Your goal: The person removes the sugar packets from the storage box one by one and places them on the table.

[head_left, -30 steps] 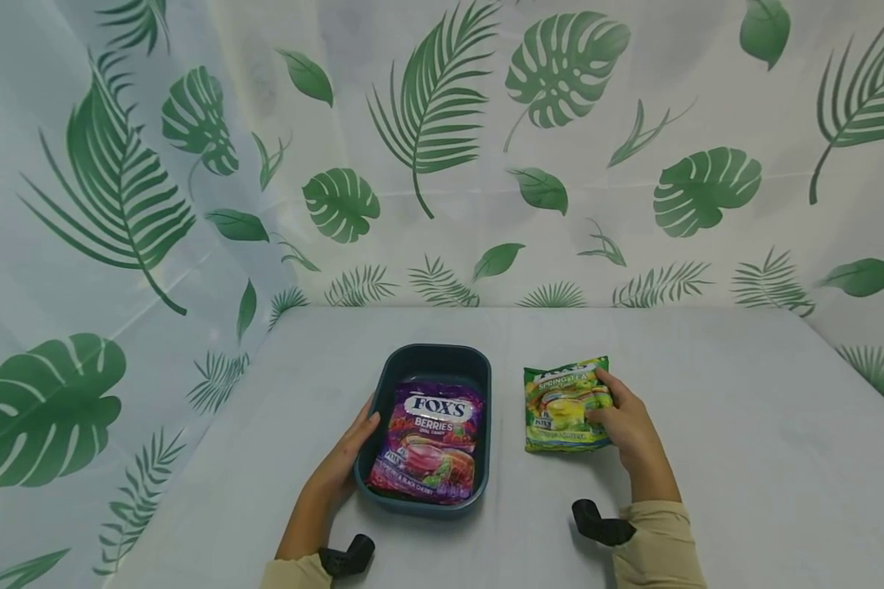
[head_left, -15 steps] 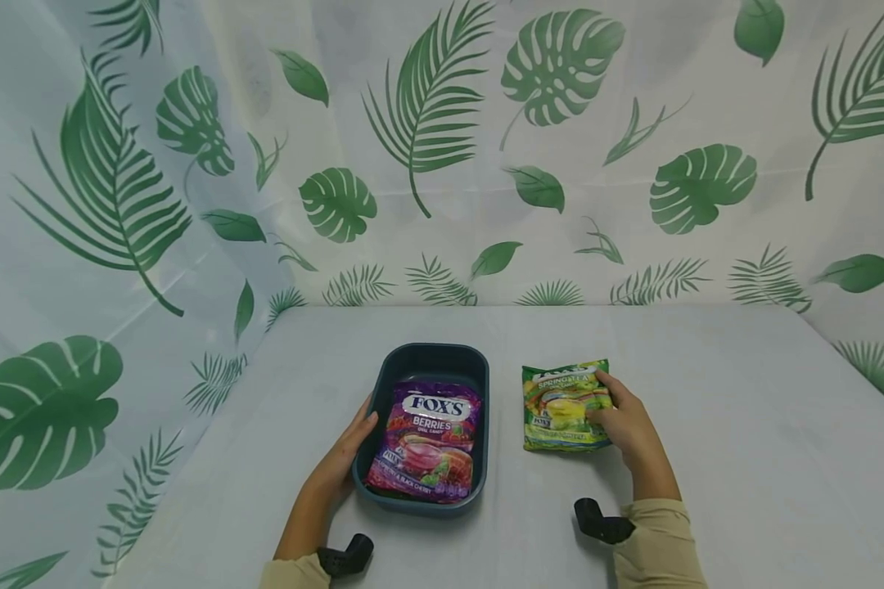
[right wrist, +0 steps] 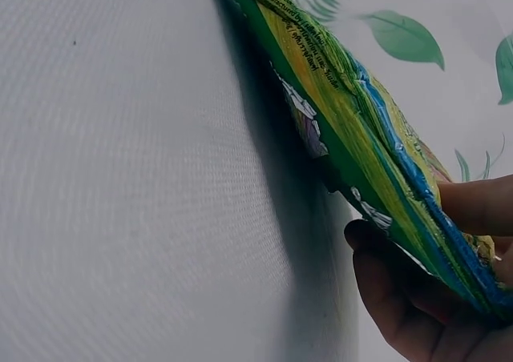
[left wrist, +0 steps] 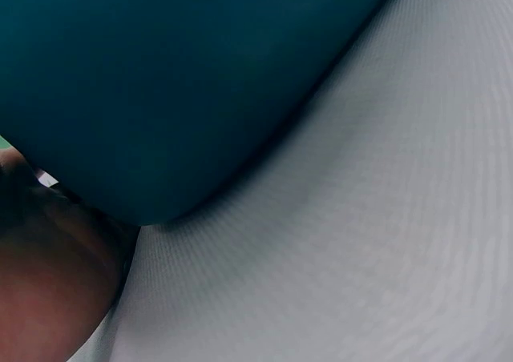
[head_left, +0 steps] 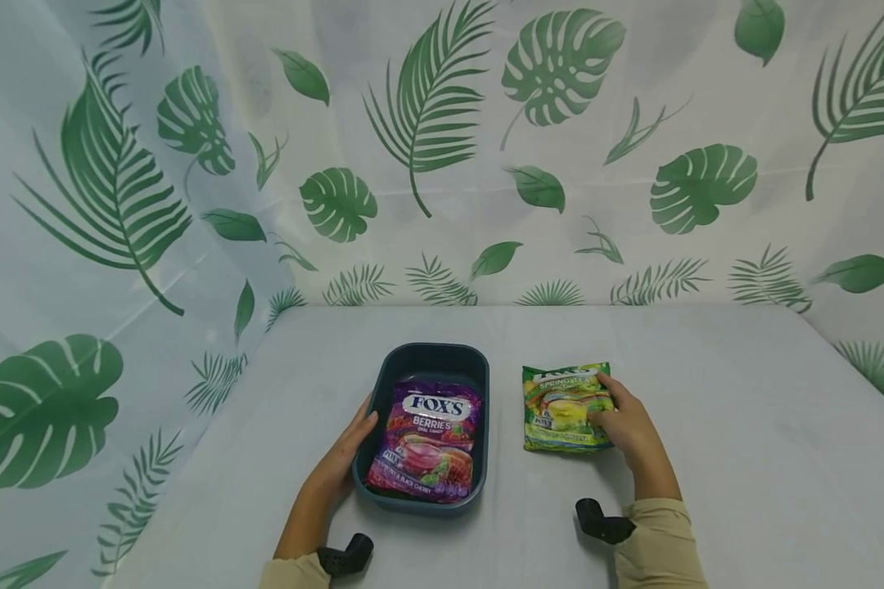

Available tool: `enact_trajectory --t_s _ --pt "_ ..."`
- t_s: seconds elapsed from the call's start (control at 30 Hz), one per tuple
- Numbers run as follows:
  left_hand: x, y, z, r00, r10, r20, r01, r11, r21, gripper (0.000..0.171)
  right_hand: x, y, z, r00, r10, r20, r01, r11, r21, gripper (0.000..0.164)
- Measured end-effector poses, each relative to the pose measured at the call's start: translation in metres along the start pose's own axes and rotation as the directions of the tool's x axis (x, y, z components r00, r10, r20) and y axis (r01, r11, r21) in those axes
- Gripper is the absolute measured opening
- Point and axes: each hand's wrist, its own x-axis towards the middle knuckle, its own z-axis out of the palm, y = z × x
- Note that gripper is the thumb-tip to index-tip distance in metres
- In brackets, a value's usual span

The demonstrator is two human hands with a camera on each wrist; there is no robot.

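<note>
A dark blue-green plastic tub (head_left: 430,353) stands on the table, with a purple bag of Fox's Berries candy (head_left: 429,446) lying inside it. At the tub's left side my left hand (head_left: 339,458) holds the rim, its thumb over the edge; the other fingers are mostly hidden. In the left wrist view the tub's wall (left wrist: 168,82) fills the upper left. To the right of the tub, my right hand (head_left: 629,425) pinches the right side of a green and yellow bag of Fox's Spring Tea candy (head_left: 563,409). The right wrist view shows this bag (right wrist: 345,130) tilted, with fingers beneath it.
White cloth covers the table (head_left: 766,425). Behind and to the left hangs a white curtain (head_left: 471,229) printed with green leaves. A black wrist mount (head_left: 346,556) sits on the left forearm, and another black mount (head_left: 602,523) on the right.
The top edge of the green candy bag has tipped down slightly in my right hand. My left hand, the tub and the purple bag stay in place; the head view shifted a little early on.
</note>
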Motion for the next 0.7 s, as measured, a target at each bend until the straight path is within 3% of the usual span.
enact_trajectory --t_s 0.33,0.7 --pt "0.0035 0.0009 0.0004 1.0 0.011 0.008 -0.011 1.0 -0.005 0.061 -0.0002 -0.0012 -0.0029 1.0 0.021 0.0 -0.021 0.999 -0.049 0.072" --pt "0.0015 -0.0012 -0.0001 1.0 -0.003 -0.003 0.003 1.0 -0.015 0.06 0.0022 0.005 -0.0012 1.0 0.021 -0.006 -0.022 0.985 -0.169 0.07"
